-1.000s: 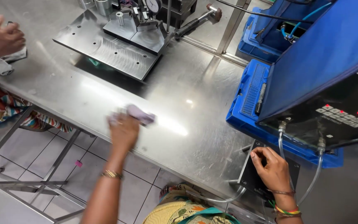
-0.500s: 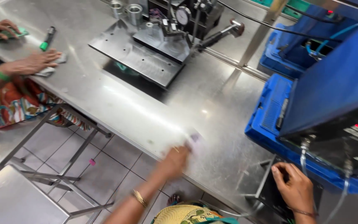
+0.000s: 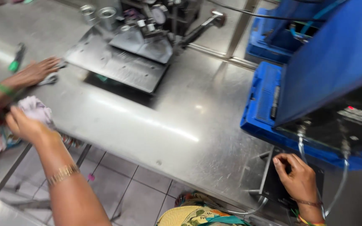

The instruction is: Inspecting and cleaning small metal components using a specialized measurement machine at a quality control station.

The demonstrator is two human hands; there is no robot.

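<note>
Head view: our left hand closed around crumpled pale cloth, held off left edge of steel counter. Our right hand rests on black box at counter's near edge, fingers curled loosely, gripping nothing we can make out. Blue machine stands just above it. Metal press sits far side of counter. Another person's hand lies flat on counter beside green marker.
</note>
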